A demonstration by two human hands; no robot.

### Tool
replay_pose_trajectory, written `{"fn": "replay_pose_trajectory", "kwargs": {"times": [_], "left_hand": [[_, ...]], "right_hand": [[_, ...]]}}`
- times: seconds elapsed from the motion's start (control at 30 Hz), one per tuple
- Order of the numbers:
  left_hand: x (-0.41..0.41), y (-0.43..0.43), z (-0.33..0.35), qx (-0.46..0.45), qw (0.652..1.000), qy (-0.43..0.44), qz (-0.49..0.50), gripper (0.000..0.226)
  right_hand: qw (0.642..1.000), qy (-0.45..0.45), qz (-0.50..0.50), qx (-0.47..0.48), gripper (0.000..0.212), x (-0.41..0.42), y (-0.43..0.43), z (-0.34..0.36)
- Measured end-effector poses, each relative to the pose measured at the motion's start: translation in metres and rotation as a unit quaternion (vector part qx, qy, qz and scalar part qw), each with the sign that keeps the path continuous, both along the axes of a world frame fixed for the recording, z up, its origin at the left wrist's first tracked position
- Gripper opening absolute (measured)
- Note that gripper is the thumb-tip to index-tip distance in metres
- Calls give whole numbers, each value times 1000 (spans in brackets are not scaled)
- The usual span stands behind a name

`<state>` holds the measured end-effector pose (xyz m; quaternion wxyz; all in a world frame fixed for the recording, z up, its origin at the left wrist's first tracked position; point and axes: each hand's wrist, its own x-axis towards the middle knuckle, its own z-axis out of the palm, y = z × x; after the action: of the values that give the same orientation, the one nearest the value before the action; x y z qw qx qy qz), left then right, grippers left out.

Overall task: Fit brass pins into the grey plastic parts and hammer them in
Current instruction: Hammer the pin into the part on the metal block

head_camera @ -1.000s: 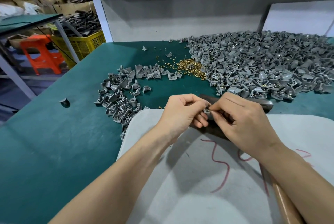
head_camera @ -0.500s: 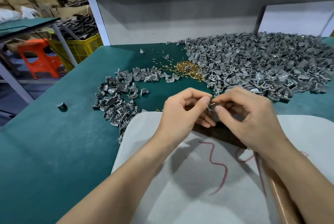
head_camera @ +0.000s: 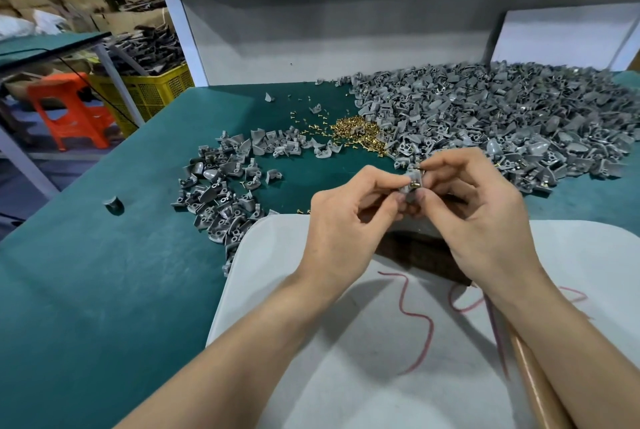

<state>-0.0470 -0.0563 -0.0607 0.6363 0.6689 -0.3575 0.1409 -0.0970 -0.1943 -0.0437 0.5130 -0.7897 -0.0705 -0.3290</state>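
Both hands meet above the far edge of the white board [head_camera: 346, 342]. My left hand [head_camera: 346, 221] pinches a small grey plastic part [head_camera: 410, 184] between thumb and fingers. My right hand [head_camera: 478, 214] pinches the same part from the right, with brass pins [head_camera: 416, 181] showing at its fingertips. A heap of loose brass pins [head_camera: 353, 132] lies on the green table [head_camera: 104, 273] behind the hands. A large pile of grey parts [head_camera: 502, 124] covers the back right, and a smaller pile of grey parts [head_camera: 225, 193] lies to the left.
A dark block [head_camera: 422, 255] lies on the board under my hands. A brown wooden handle [head_camera: 533, 380] runs along my right forearm. One lone grey part [head_camera: 113, 204] sits far left. A grey back wall [head_camera: 329, 30], yellow crate [head_camera: 152, 89] and orange stool [head_camera: 72, 110] stand beyond.
Both hands rose away from the dark block and tilted the grey part up, so the brass pins at my right fingertips now show. The camera view shifted slightly.
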Motion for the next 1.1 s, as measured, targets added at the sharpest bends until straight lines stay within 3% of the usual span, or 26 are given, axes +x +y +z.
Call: {"fn": "replay_pose_trajectory", "kwargs": {"times": [0.17, 0.37, 0.53, 0.97, 1.03, 1.1], "left_hand": [[-3, -1, -1, 22, 989, -127, 76, 11], [-4, 0, -1, 23, 977, -181, 106, 14], [-7, 0, 4, 17, 983, -145, 112, 29], [-7, -2, 1, 39, 983, -142, 108, 25], [-4, -4, -1, 63, 991, -78, 94, 18], [-2, -6, -4, 109, 991, 18, 71, 15]], "right_hand": [[1000, -13, 7, 18, 19, -4, 0, 3], [998, -49, -22, -31, 8, -4, 2, 5], [997, -53, -25, -46, 10, -5, 2, 5], [987, -41, -70, -137, 13, -9, 1, 12], [986, -24, -117, -113, 30, -10, -14, 19], [965, 65, -235, -92, 34, -7, -39, 19]]}}
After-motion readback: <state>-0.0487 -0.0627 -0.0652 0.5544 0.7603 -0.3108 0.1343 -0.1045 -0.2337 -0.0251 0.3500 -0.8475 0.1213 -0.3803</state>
